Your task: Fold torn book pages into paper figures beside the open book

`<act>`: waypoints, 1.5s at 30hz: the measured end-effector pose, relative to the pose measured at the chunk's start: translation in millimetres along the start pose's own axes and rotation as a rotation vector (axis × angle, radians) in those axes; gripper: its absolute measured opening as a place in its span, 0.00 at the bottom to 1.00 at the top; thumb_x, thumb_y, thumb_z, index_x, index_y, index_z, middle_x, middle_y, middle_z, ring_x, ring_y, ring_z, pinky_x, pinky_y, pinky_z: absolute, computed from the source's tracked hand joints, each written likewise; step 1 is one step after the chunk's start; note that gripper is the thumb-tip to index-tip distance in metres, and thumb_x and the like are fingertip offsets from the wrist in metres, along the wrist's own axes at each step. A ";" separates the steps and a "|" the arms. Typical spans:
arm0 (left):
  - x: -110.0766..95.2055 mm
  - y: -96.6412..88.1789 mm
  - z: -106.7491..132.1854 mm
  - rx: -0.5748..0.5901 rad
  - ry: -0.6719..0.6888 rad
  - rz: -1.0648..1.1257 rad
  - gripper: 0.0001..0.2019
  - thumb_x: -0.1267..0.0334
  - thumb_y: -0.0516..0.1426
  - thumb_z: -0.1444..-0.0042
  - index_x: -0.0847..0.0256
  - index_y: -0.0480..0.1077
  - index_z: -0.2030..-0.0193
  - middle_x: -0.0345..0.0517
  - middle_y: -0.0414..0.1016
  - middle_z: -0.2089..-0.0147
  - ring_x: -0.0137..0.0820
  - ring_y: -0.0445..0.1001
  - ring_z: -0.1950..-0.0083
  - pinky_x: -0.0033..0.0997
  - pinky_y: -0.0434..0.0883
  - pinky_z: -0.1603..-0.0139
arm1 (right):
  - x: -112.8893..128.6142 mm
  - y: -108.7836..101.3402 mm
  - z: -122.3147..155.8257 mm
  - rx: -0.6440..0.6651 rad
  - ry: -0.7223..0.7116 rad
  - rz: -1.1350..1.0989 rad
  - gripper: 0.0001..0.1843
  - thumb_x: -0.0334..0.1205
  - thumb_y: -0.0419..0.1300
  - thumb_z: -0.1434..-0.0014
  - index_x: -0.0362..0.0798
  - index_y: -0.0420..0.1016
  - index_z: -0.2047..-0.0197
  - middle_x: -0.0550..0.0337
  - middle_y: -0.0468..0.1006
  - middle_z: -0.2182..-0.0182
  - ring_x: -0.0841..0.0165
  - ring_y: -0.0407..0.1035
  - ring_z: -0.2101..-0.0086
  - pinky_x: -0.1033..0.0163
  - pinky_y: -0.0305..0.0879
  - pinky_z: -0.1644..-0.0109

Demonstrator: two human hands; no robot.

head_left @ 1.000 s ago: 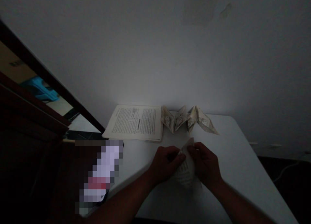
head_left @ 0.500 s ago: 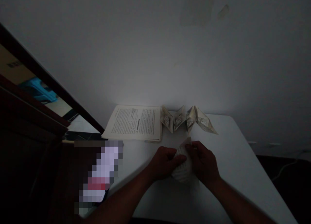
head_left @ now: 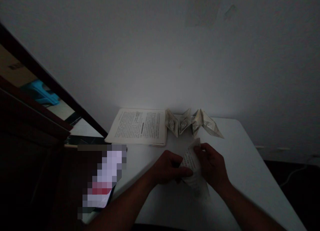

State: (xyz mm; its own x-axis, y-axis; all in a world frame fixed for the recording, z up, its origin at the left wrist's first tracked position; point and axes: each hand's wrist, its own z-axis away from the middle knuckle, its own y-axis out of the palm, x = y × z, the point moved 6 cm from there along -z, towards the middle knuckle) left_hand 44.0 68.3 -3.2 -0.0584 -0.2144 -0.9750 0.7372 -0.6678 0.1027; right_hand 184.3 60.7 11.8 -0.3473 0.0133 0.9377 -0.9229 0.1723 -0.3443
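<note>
Between my hands is a folded sheet of printed paper (head_left: 190,162), held over the near part of the white table. My left hand (head_left: 170,168) is closed on its left side, the thumb lying across the print. At the upper right, my right hand (head_left: 212,164) pinches the paper near its top corner. The lower end of the sheet hangs blurred below the fingers. Just beyond, several folded paper shapes (head_left: 184,122) of printed pages stand in a row, their pockets facing me.
A stack of printed pages (head_left: 137,127) lies at the table's back left. A phone with a blurred screen (head_left: 107,177) rests at the left edge of the white table (head_left: 246,167). The wall (head_left: 160,57) rises directly behind. Further left, a blue object (head_left: 41,92) shows beyond a dark frame.
The folded paper has turned and spread a little, its lower end now reaching further right. My right hand has shifted slightly right, its fingers at the top corner.
</note>
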 end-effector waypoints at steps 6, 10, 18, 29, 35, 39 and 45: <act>3.4 -7.7 -3.0 -0.077 0.068 0.073 0.24 0.52 0.67 0.64 0.65 0.59 0.89 0.35 0.60 0.89 0.17 0.56 0.87 0.19 0.51 0.86 | -7.4 2.9 -1.3 -0.006 0.085 -0.203 0.17 0.54 0.55 0.45 0.48 0.66 0.71 0.69 0.62 0.84 0.74 0.56 0.84 0.70 0.52 0.82; 9.5 -9.6 -5.7 -0.104 0.102 0.146 0.28 0.52 0.69 0.70 0.63 0.52 0.91 0.32 0.55 0.91 0.16 0.50 0.88 0.20 0.47 0.86 | -8.3 4.1 -2.1 -0.007 0.128 -0.312 0.18 0.55 0.57 0.46 0.48 0.64 0.73 0.69 0.63 0.84 0.74 0.57 0.84 0.70 0.54 0.83; -6.3 -2.5 -0.9 -0.160 0.253 0.122 0.26 0.60 0.70 0.68 0.63 0.67 0.62 0.42 0.70 0.65 0.29 0.69 0.65 0.26 0.66 0.66 | -10.3 -3.6 -3.8 -0.102 0.124 -0.393 0.16 0.54 0.58 0.46 0.50 0.64 0.71 0.70 0.64 0.84 0.72 0.59 0.84 0.69 0.57 0.83; 3.7 6.6 -1.0 -0.148 0.113 -0.145 0.13 0.57 0.58 0.48 0.67 0.71 0.74 0.40 0.68 0.77 0.25 0.66 0.75 0.25 0.63 0.73 | -11.4 -4.1 -0.8 -0.122 0.041 -0.301 0.19 0.58 0.52 0.43 0.49 0.66 0.66 0.64 0.70 0.81 0.69 0.65 0.80 0.68 0.60 0.80; 4.9 -3.2 -3.1 -0.267 0.135 0.020 0.15 0.55 0.59 0.49 0.69 0.73 0.68 0.45 0.73 0.73 0.28 0.70 0.73 0.27 0.69 0.72 | -9.6 4.7 1.1 0.030 0.046 -0.341 0.19 0.56 0.53 0.43 0.47 0.68 0.65 0.62 0.73 0.77 0.69 0.66 0.77 0.68 0.62 0.76; 9.1 -0.9 -5.3 -0.264 0.114 0.006 0.16 0.53 0.59 0.49 0.68 0.72 0.69 0.44 0.72 0.74 0.27 0.70 0.76 0.26 0.69 0.73 | -7.5 9.0 2.9 0.046 0.082 -0.209 0.18 0.55 0.56 0.45 0.48 0.66 0.73 0.64 0.72 0.79 0.69 0.67 0.77 0.68 0.64 0.75; 6.5 2.6 -4.1 -0.198 0.078 -0.172 0.21 0.51 0.53 0.44 0.67 0.68 0.79 0.39 0.65 0.82 0.22 0.62 0.81 0.21 0.61 0.79 | -9.4 5.7 4.5 0.000 0.110 -0.219 0.19 0.56 0.56 0.45 0.47 0.68 0.69 0.63 0.73 0.78 0.67 0.68 0.76 0.67 0.65 0.76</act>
State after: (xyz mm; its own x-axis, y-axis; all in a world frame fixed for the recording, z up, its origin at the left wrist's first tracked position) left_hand 48.3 68.0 -10.1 -0.1476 -0.0490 -0.9878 0.8384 -0.5360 -0.0987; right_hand 181.5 57.1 0.9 -0.1185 0.0830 0.9895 -0.9742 0.1830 -0.1320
